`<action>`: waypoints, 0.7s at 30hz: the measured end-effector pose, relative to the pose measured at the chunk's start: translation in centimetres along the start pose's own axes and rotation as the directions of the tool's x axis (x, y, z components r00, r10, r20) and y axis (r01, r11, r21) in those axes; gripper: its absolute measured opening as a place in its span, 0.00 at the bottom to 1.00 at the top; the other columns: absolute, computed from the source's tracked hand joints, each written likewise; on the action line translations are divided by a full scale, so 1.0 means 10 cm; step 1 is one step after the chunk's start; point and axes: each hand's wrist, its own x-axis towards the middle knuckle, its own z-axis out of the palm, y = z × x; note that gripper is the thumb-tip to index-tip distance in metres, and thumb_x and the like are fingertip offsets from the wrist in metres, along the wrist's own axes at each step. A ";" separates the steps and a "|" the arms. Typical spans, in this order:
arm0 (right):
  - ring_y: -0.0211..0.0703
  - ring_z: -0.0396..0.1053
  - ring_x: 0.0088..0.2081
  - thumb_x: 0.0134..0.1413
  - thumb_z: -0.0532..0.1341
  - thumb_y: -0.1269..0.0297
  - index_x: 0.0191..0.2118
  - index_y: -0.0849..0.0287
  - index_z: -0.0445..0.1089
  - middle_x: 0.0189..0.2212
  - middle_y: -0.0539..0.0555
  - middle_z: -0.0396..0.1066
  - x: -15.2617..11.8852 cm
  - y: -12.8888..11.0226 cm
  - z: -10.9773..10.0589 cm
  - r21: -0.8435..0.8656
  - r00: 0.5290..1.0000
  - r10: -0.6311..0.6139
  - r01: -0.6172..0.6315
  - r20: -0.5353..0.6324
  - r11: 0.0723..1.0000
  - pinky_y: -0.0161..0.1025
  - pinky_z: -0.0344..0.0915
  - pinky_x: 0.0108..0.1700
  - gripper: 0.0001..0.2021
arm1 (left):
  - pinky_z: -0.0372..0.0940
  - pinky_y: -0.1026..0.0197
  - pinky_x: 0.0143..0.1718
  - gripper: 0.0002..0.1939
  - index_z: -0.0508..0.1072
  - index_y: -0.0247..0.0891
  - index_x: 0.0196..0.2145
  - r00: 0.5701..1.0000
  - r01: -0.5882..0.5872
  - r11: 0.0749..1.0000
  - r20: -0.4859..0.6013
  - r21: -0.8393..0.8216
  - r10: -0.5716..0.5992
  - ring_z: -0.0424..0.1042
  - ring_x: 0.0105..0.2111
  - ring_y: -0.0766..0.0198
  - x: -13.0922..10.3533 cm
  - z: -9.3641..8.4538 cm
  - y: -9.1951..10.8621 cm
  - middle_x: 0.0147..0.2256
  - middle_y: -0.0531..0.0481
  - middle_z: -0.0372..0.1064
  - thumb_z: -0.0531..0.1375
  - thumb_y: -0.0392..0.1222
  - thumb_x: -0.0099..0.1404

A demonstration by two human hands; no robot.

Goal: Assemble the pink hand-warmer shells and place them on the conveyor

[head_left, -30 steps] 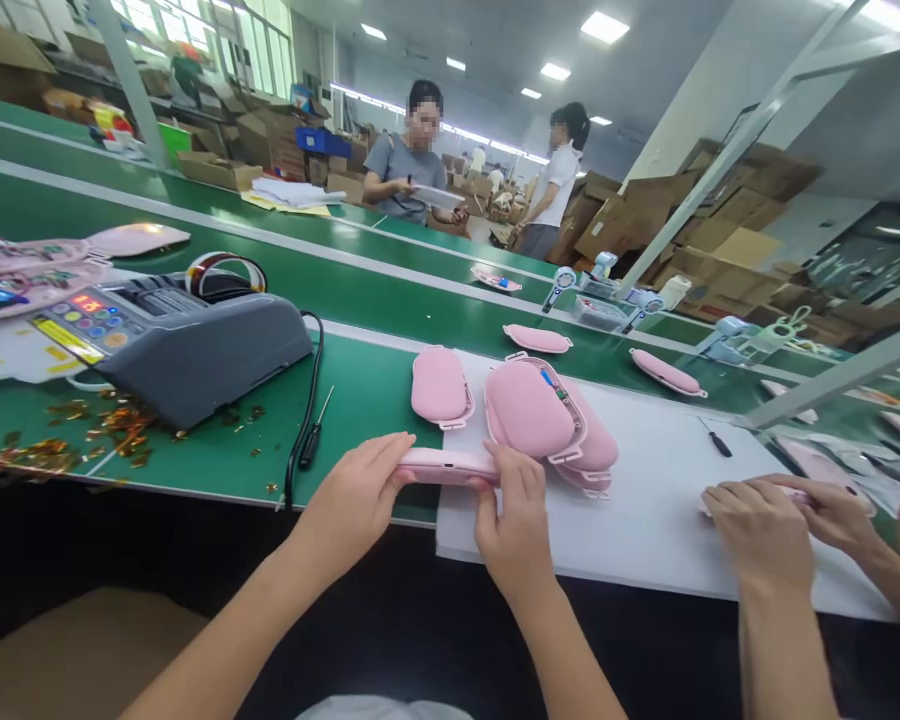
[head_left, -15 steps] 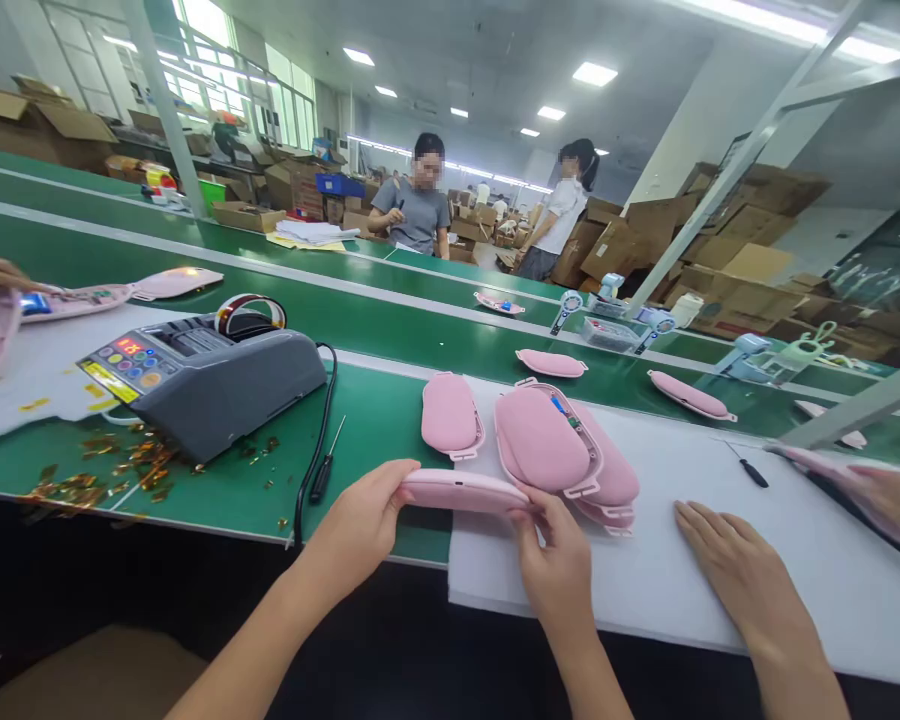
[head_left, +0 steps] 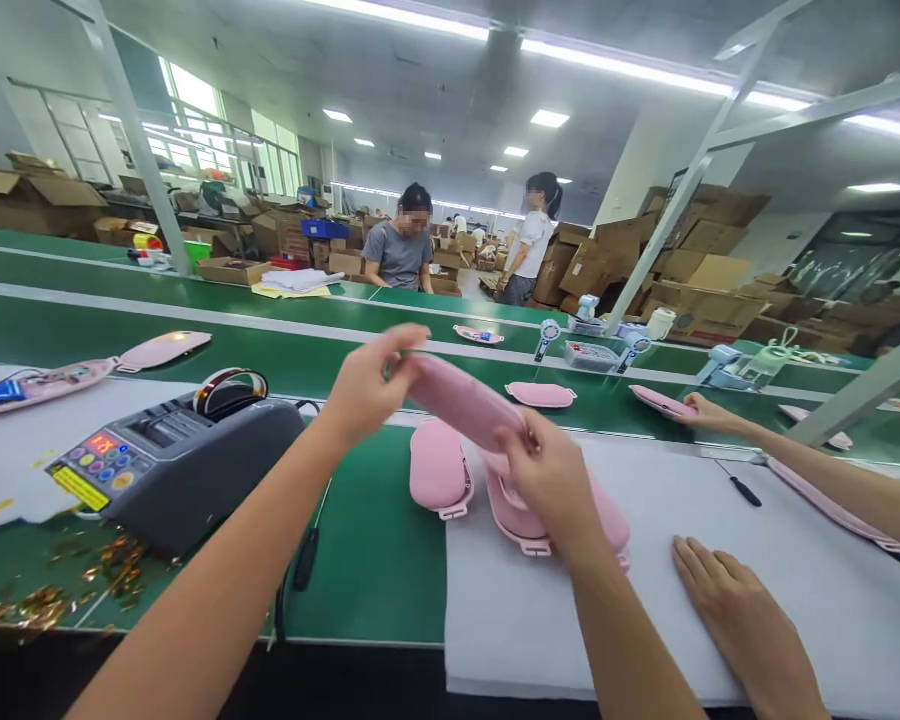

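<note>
Gripping the pink case point(head_left: 465, 398) at both ends, left hand point(head_left: 379, 385) and right hand point(head_left: 544, 465) are each clamped on it.

Left of frame: grey wedge-shaped plastic tape dispenser point(head_left: 217, 475), on flat green table point(head_left: 382, 580) | right of it: black-handled thin metal screwdriver point(head_left: 307, 558) | centre: oblong pink plastic case point(head_left: 436, 468), left of stacked pink oval cases point(head_left: 514, 518) | under stack, to lower right: flat white sheet point(head_left: 510, 630) | behind sheet: clear rectangular plastic box point(head_left: 592, 356)

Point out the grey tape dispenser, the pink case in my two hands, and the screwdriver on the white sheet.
Grey tape dispenser point(head_left: 229, 462): head view, side of its housing.
Pink case point(head_left: 465, 400): head view, middle of its shell.
Screwdriver point(head_left: 745, 491): head view, dark handle.
</note>
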 end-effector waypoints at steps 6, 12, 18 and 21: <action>0.33 0.62 0.22 0.61 0.58 0.59 0.25 0.62 0.66 0.19 0.44 0.61 0.99 0.06 0.33 -0.106 0.998 0.018 -0.012 0.061 0.994 0.32 0.60 0.27 0.16 | 0.65 0.41 0.47 0.23 0.58 0.39 0.49 0.856 0.415 0.775 -0.083 -0.477 -0.510 0.71 0.38 0.57 0.40 0.37 -0.46 0.39 0.45 0.66 0.61 0.46 0.60; 0.48 0.69 0.38 0.54 0.62 0.65 0.44 0.57 0.72 0.35 0.55 0.74 0.87 -0.05 0.43 -0.029 0.970 -0.243 0.244 0.021 0.969 0.41 0.64 0.38 0.11 | 0.70 0.45 0.42 0.18 0.56 0.44 0.39 0.854 0.427 0.543 0.125 -0.723 -0.505 0.74 0.35 0.58 0.32 0.50 -0.54 0.34 0.52 0.63 0.56 0.57 0.61; 0.45 0.70 0.39 0.56 0.61 0.67 0.44 0.58 0.72 0.36 0.53 0.74 1.11 0.08 0.55 0.043 0.988 -0.136 0.133 0.071 0.990 0.43 0.67 0.43 0.09 | 0.70 0.52 0.42 0.20 0.59 0.42 0.43 0.825 0.506 0.632 0.114 -0.587 -0.554 0.74 0.39 0.57 0.41 0.53 -0.77 0.37 0.47 0.67 0.52 0.60 0.63; 0.41 0.70 0.37 0.61 0.59 0.61 0.42 0.62 0.70 0.37 0.52 0.71 1.37 0.19 0.72 0.041 0.992 0.071 -0.075 0.103 0.996 0.42 0.70 0.40 0.09 | 0.69 0.54 0.37 0.20 0.64 0.39 0.35 0.795 0.584 0.748 0.035 -0.315 -0.606 0.73 0.33 0.57 0.22 0.54 -1.10 0.30 0.48 0.68 0.64 0.55 0.54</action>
